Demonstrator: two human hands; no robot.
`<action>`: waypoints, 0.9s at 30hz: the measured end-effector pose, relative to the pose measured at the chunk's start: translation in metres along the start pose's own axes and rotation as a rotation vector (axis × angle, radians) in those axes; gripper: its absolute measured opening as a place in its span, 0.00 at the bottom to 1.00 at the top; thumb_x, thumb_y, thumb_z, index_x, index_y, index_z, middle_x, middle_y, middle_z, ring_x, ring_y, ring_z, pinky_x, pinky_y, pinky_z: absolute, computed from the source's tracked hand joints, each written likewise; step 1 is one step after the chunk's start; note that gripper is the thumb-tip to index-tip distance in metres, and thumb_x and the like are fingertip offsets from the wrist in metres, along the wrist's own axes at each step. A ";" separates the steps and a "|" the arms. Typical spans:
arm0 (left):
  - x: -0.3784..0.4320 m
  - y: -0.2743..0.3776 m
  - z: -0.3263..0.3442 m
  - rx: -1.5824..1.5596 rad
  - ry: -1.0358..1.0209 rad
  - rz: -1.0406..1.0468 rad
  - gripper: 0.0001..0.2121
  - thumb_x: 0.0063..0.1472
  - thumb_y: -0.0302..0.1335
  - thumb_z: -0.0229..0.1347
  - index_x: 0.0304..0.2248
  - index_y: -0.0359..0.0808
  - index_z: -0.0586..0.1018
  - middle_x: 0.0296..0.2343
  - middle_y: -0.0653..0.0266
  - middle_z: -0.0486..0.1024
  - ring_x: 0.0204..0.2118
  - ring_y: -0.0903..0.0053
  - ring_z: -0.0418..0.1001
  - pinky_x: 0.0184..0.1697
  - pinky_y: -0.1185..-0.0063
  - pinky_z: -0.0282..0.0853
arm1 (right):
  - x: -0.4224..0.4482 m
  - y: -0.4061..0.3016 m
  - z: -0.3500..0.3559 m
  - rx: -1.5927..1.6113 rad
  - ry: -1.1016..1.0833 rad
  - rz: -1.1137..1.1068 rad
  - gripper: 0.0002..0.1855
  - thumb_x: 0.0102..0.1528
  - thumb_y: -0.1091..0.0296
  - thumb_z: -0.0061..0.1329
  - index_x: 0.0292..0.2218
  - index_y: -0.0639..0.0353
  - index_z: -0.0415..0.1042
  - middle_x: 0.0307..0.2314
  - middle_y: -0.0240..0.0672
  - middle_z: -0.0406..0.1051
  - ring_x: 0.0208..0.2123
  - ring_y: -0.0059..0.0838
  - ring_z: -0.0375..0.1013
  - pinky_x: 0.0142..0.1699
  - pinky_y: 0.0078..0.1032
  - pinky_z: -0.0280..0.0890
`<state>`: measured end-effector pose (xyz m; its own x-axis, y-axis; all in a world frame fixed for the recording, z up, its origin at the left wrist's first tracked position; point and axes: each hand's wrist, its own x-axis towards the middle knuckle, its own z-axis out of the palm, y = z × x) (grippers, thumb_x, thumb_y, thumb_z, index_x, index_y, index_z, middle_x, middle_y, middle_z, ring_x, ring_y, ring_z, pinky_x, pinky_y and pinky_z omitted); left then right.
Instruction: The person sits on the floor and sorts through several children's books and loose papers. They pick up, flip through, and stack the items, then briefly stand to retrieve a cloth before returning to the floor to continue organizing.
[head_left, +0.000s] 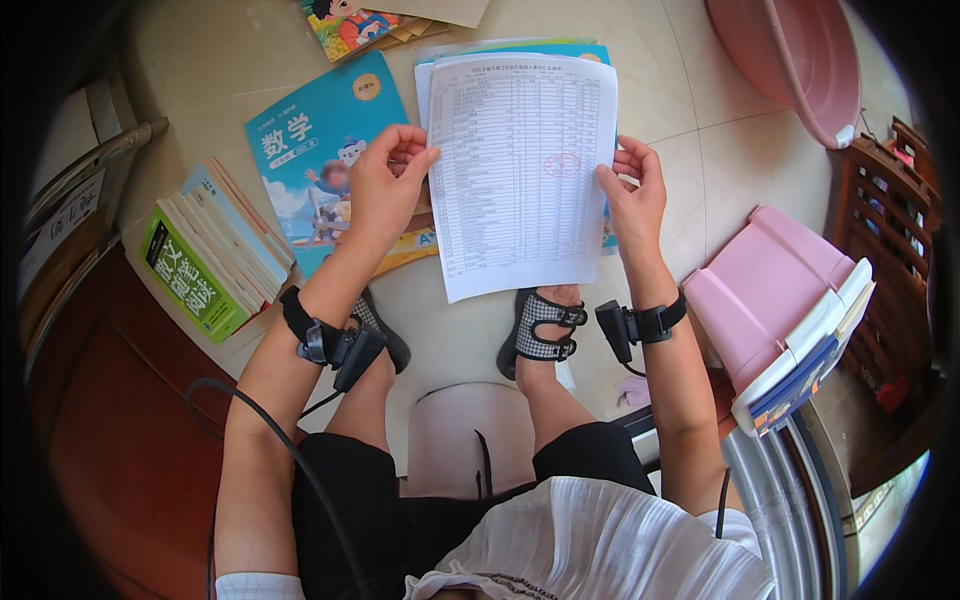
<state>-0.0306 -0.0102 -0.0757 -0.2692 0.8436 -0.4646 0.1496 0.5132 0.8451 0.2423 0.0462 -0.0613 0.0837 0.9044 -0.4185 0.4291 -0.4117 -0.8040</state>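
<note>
A printed table sheet (502, 202) with a red oval stamp lies in front of me, between my hands. My left hand (394, 176) grips its left edge between thumb and fingers. My right hand (634, 180) has thumb and fingers at the right edge, pinching it. Behind the sheet, the blue edge of a book or booklet (592, 52) and other papers show; whether they are held with it I cannot tell. A blue mathematics textbook (300, 195) lies on the floor at the left, partly behind my left hand and forearm, over a yellow-edged book.
A row of books (217, 255) stands at the left. More books (360, 30) lie at the top. A pink basin (795, 60) is at the upper right, a pink storage box (772, 285) below it, beside a wooden chair (885, 217). A black cable loops past my left arm.
</note>
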 end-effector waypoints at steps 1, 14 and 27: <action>-0.001 0.001 -0.001 0.013 0.004 0.011 0.06 0.55 0.22 0.59 0.32 0.32 0.75 0.28 0.71 0.72 0.29 0.88 0.70 0.35 0.89 0.67 | 0.000 0.000 0.000 0.000 0.003 -0.009 0.22 0.47 0.77 0.49 0.46 0.64 0.65 0.37 0.35 0.67 0.39 0.22 0.66 0.42 0.20 0.67; 0.003 -0.002 0.005 -0.007 0.074 0.000 0.07 0.52 0.22 0.60 0.31 0.32 0.75 0.25 0.68 0.73 0.26 0.85 0.70 0.32 0.86 0.68 | 0.001 0.001 0.002 -0.071 -0.002 -0.050 0.23 0.48 0.77 0.48 0.48 0.62 0.67 0.39 0.36 0.65 0.40 0.24 0.68 0.44 0.22 0.66; 0.015 -0.027 0.004 -0.161 0.038 -0.114 0.11 0.53 0.23 0.59 0.36 0.31 0.76 0.27 0.68 0.75 0.29 0.85 0.72 0.34 0.86 0.69 | 0.000 -0.004 0.003 -0.123 -0.017 -0.049 0.23 0.48 0.76 0.49 0.48 0.60 0.68 0.40 0.36 0.64 0.42 0.25 0.67 0.44 0.23 0.66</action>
<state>-0.0352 -0.0108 -0.1062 -0.3123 0.7731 -0.5520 -0.0369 0.5708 0.8203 0.2379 0.0478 -0.0590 0.0448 0.9208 -0.3876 0.5399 -0.3488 -0.7661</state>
